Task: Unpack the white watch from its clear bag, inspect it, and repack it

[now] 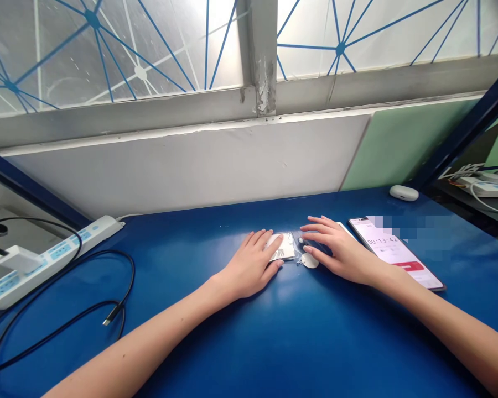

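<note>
Blue tabletop (232,348) carries a clear-and-white packet (287,247), printed too small to read; the left hand (251,268) rests on it, grip flat and unclosed. Beside it, the right hand (336,247) spreads a loose grip by a round white tag (310,261). The phone (392,251) shows 00:13:42.

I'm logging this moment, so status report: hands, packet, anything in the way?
Left hand: fingers on clear packet, partly covering it. Right hand beside white disc, contact unclear. Phone close by right wrist.
</note>
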`<state>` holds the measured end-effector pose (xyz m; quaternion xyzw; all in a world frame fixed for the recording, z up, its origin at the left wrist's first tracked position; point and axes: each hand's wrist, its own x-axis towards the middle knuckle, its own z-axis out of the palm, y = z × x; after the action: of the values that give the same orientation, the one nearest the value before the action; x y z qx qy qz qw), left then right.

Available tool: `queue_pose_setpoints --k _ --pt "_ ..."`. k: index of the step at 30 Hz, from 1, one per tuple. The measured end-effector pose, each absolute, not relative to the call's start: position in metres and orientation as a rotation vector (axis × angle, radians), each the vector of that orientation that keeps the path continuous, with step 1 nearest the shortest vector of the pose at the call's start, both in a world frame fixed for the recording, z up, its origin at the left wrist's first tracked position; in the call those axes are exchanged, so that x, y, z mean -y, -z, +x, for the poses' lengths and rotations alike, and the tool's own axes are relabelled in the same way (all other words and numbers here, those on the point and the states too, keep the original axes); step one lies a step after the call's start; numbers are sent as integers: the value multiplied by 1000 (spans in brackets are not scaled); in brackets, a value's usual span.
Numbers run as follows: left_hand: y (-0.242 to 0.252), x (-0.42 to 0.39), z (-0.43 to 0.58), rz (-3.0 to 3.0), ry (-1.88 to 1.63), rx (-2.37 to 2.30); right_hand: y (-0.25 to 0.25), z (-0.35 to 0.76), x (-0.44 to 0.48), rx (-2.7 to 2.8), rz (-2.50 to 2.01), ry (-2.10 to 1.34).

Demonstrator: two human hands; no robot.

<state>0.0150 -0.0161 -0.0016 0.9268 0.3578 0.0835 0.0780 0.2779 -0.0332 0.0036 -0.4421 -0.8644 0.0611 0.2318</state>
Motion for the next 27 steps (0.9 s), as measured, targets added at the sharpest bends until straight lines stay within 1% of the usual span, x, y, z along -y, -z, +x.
queue_pose_setpoints --k 6,11,14,20,27 --pt "4 15 15 2769 -269 -1067 -3 268 42 2436 -1138 -300" --pt "4 15 16 2766 -302 -1053 2 266 49 2497 -1165 -389" --pt "3 15 16 2759 -297 -1059 4 264 49 2527 -1165 -382" --pt "3 15 16 2760 -316 -1048 9 257 45 2416 -1100 -315" --pt "3 16 16 2755 -334 -1051 14 253 45 2329 -1183 -349"
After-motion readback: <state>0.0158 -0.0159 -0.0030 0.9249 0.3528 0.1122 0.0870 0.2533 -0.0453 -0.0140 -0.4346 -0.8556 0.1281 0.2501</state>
